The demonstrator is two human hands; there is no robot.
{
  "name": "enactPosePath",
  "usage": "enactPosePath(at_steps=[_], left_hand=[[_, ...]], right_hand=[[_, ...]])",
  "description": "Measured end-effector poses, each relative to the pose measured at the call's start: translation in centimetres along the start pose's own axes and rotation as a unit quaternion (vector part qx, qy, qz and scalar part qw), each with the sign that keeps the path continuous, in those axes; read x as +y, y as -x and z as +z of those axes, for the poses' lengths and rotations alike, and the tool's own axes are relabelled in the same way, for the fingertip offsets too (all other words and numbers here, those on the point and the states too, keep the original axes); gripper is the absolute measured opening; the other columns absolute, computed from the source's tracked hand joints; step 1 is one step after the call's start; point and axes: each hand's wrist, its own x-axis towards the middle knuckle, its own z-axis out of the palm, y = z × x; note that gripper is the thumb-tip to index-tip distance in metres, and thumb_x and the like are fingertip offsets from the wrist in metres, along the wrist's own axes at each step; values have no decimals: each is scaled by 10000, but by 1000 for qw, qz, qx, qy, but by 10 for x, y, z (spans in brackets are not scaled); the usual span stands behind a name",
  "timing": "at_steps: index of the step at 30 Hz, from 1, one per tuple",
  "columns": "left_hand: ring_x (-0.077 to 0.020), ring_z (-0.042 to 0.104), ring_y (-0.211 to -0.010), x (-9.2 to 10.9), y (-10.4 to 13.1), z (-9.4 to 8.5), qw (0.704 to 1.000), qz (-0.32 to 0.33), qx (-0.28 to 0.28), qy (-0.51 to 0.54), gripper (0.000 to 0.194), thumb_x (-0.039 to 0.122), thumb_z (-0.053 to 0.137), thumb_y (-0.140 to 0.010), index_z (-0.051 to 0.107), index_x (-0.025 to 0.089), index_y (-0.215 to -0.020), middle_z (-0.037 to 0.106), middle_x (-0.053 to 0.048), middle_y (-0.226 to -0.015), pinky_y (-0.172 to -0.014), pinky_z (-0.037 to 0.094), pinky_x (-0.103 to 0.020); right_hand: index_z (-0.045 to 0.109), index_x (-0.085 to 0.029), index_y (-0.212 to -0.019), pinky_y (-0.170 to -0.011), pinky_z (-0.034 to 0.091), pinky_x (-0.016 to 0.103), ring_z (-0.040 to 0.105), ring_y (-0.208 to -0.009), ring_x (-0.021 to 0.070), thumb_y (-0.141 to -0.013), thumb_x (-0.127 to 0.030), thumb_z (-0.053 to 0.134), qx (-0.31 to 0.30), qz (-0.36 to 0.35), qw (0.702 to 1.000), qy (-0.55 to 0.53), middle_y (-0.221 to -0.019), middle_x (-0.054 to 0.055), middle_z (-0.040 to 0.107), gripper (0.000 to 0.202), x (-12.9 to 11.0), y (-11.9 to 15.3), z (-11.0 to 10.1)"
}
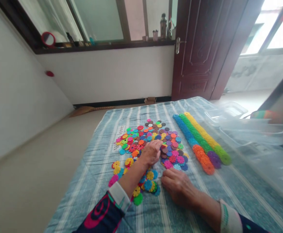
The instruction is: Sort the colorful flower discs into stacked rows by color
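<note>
A loose pile of colourful toothed plastic discs (pixel 175 153) covers the middle of the cloth. My left hand (pixel 152 152) reaches over the pile, fingers bent and pressed together, with a red and yellow disc (pixel 164 146) at the fingertips. Close to the pile's lower right edge, my right hand (pixel 177 185) rests on the cloth with its fingers curled in; whatever they hold is hidden. To the right lie long rows of overlapping discs: a blue and orange row (pixel 183 129), a green and purple row (pixel 196 134) and a yellow and lime row (pixel 204 137).
The striped blue cloth (pixel 92 181) covers the surface beneath. Clear plastic boxes (pixel 257 132) stand blurred along its right side. Beyond are a dark red door (pixel 197 64) and a window ledge (pixel 107 47) bearing a flask (pixel 163 27) and a round red mirror (pixel 48 39).
</note>
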Motion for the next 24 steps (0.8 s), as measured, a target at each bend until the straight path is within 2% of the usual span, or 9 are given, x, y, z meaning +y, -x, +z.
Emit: enactPosePath(at_steps=[4, 7, 9, 12, 15, 20, 24], left_hand=[[-188, 560, -1176, -33, -31, -19, 999, -31, 8, 15, 396, 102, 480, -815, 588, 171, -1189, 631, -83, -1239, -1045, 429, -326], [-208, 559, -1178, -52, -35, -30, 998, -66, 17, 1, 390, 114, 474, -823, 583, 150, -1195, 623, -102, -1252, -1052, 420, -349], [-227, 569, -1164, -57, -31, -32, 996, -86, 14, -8, 383, 132, 485, -827, 580, 132, -1198, 624, -121, -1245, -1035, 433, -362], [-247, 581, -1150, -48, -21, -27, 996, -89, -7, -13, 368, 223, 545, -837, 584, 134, -1192, 628, -134, -1237, -1015, 449, -368], [-246, 537, -1214, -25, -10, -18, 998, -61, -22, -10, 361, 263, 579, -836, 587, 164, -1183, 601, -120, -1285, -1052, 419, -380], [-232, 532, -1217, 8, 26, -10, 997, 77, -22, 1, 334, 196, 539, -850, 564, 164, -1182, 599, -119, -1285, -1041, 429, -421], [-211, 553, -1192, 14, 65, -16, 989, 146, -3, 28, 275, 137, 465, -869, 588, 182, -1112, 623, -88, -1256, -1025, 453, -396]], right_hand=[[492, -183, -677, -551, 263, 270, 422, -648, 133, -922, -80, 379, -13, 11, 1000, -8, -709, 14, 520, 288, 0, 1, 0], [495, -185, -668, -549, 261, 276, 414, -650, 137, -915, -76, 377, -17, 18, 1000, -16, -703, 18, 514, 294, 0, 1, -1], [498, -185, -669, -549, 261, 278, 412, -649, 138, -915, -76, 372, -17, 17, 999, -21, -700, 19, 512, 297, 0, 0, -1], [499, -184, -671, -546, 261, 279, 414, -644, 138, -925, -86, 359, -13, 15, 1000, -24, -692, 19, 510, 307, -1, 0, -1], [503, -185, -670, -543, 272, 278, 412, -634, 139, -936, -95, 343, -11, 10, 1000, -23, -687, 20, 511, 324, -1, -1, -2], [514, -186, -688, -549, 304, 275, 428, -631, 141, -962, -128, 337, -8, 3, 1000, -18, -691, 20, 524, 332, -1, 0, 0], [531, -189, -715, -558, 319, 284, 447, -640, 148, -960, -126, 338, 15, -1, 1000, -17, -704, 26, 545, 318, -1, 1, 2]])
